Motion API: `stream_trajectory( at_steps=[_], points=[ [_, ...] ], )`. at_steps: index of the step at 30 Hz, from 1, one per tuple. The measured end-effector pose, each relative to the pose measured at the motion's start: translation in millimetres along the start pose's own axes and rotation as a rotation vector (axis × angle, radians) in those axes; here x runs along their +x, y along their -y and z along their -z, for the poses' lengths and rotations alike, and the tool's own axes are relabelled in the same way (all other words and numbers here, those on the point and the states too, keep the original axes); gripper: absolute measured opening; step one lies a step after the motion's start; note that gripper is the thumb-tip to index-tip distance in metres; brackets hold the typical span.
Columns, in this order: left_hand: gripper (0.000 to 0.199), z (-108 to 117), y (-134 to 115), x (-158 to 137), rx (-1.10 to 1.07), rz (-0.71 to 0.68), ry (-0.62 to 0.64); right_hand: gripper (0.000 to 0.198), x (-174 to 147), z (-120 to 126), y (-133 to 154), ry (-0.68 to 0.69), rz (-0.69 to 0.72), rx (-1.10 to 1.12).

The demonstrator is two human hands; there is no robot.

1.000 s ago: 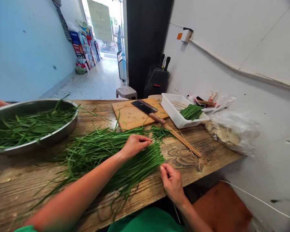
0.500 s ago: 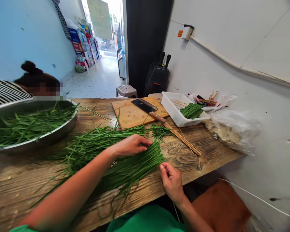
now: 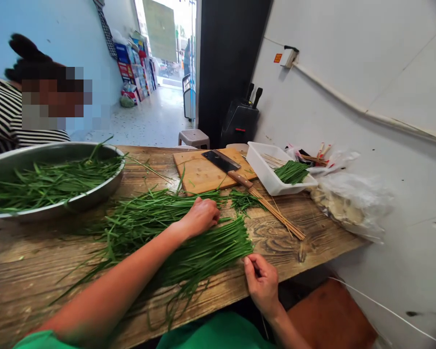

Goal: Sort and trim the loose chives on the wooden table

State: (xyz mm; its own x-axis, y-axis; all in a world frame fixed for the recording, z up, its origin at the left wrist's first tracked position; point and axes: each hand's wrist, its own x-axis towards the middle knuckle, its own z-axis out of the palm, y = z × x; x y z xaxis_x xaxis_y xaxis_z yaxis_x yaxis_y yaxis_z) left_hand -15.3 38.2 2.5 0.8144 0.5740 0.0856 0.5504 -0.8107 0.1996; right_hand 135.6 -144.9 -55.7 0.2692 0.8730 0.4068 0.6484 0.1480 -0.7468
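Note:
A row of garlic chives (image 3: 218,249) lies side by side in front of me, cut ends to the right. My left hand (image 3: 202,214) is at the far edge of this row, fingers curled down and closed; what they hold is hidden. Behind it spreads a looser pile of chives (image 3: 141,215). At the near right corner of the row, my right hand (image 3: 262,280) pinches thumb against forefinger. Whatever sits in that pinch is too small to make out. Short chive pieces (image 3: 245,201) lie just beyond the row.
A cleaver (image 3: 223,162) rests on a cutting board (image 3: 189,169), its handle over bamboo skewers (image 3: 279,215). A white tray (image 3: 259,167) holds chives and skewers, beside plastic bags (image 3: 352,198). At left stands a metal basin (image 3: 90,196) of chives; a person in a striped top (image 3: 0,111) sits behind it.
My left hand has moved slightly up and its fingers have curled in. My right hand stays pinched at the row's corner. The person behind the basin has raised their head.

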Motion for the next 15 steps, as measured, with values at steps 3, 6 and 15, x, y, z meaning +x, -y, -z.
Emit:
stream_trajectory(
  at_steps=[3,6,15],
  points=[
    [0.011,0.1,1.4,-1.1,-0.023,-0.007,0.009,0.019,0.7,-1.6,-1.2,0.01,-0.015,-0.003],
    [0.013,1.3,-0.6,-0.4,-0.059,-0.011,-0.003,0.019,2.0,-2.1,-1.3,0.008,-0.017,-0.005],
    [0.024,10.0,-5.2,6.9,-0.365,0.211,-0.133,0.021,7.2,-1.8,1.7,0.034,-0.059,0.014]
  ],
)
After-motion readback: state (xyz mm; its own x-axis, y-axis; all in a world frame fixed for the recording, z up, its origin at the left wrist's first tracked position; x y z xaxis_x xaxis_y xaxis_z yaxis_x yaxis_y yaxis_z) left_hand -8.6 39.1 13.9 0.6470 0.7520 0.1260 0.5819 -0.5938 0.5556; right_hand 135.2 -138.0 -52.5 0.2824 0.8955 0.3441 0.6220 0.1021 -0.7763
